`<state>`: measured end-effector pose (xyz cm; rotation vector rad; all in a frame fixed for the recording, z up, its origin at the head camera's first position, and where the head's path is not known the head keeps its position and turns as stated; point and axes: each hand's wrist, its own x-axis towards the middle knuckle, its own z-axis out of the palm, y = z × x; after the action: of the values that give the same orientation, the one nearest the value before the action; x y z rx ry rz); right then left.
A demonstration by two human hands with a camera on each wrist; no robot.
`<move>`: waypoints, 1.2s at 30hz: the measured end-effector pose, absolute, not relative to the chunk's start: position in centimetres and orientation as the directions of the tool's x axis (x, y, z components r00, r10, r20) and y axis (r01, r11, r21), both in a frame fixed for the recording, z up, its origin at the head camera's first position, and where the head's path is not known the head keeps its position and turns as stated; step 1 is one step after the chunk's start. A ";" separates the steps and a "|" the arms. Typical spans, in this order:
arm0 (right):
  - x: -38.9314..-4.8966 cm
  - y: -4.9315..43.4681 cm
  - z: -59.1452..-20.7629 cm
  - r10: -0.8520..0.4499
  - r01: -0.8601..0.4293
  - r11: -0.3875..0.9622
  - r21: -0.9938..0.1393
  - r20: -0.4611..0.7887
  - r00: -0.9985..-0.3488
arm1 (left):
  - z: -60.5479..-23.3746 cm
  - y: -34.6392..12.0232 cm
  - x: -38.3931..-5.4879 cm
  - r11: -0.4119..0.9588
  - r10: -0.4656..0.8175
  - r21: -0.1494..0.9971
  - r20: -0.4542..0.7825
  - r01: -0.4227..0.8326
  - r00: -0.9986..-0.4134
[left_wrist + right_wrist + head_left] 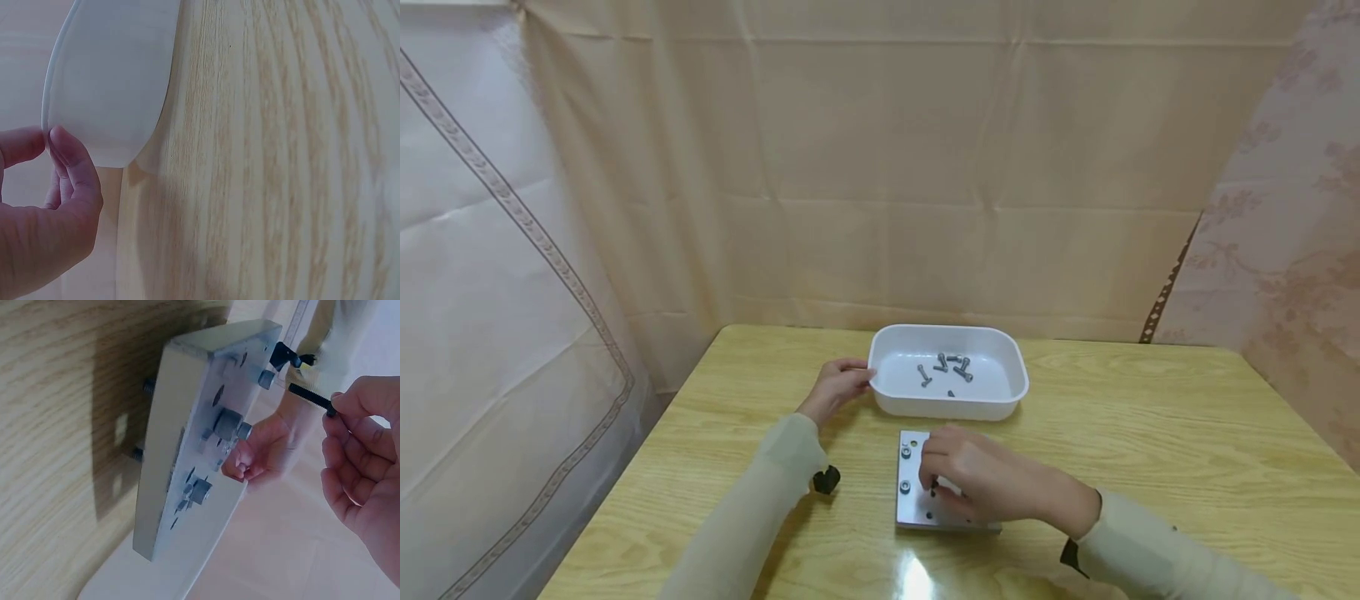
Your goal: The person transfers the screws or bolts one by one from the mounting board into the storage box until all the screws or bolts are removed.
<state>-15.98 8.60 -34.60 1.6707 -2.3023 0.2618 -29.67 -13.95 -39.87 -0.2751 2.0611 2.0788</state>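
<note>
My left hand point(838, 387) pinches the left rim of a white plastic tray point(951, 408), thumb on one side and fingertips on the other in the left wrist view. Several silver bolts point(964, 372) lie loose in the tray. Nearer to me is a metal plate point(913, 518) with holes and several socket-head bolts point(228, 424) standing in it. Between thumb and index finger, my right hand point(973, 477) pinches a dark threaded bolt point(310, 398) over the plate. In the right wrist view its threaded end points toward the plate, and the fingertips hide its head.
Both things stand on a wood-grain table point(1112, 433). Behind its far edge hangs a beige cloth point(880, 167), with pale cloths at the left point(497, 292) and right. Bolt ends point(137, 454) stick out beneath the plate.
</note>
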 end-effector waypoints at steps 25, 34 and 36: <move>-18.4 9.1 -33.5 -0.859 -0.918 0.396 -0.008 0.351 -0.373 | -40.0 -14.0 -29.7 0.001 0.008 0.961 -0.278 -0.278 -0.961; -19.2 9.2 -33.1 -0.851 -0.914 0.405 0.009 0.371 -0.372 | -40.0 -13.9 -29.5 -0.016 0.012 0.967 -0.255 -0.256 -0.967; -19.5 9.3 -32.9 -0.846 -0.909 0.417 0.002 0.367 -0.387 | -40.0 -14.0 -29.5 -0.016 0.013 0.966 -0.257 -0.257 -0.966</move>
<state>-19.45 9.26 -32.92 1.5177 -2.3649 0.2856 -29.50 -13.96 -40.02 -0.2603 2.0595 2.0958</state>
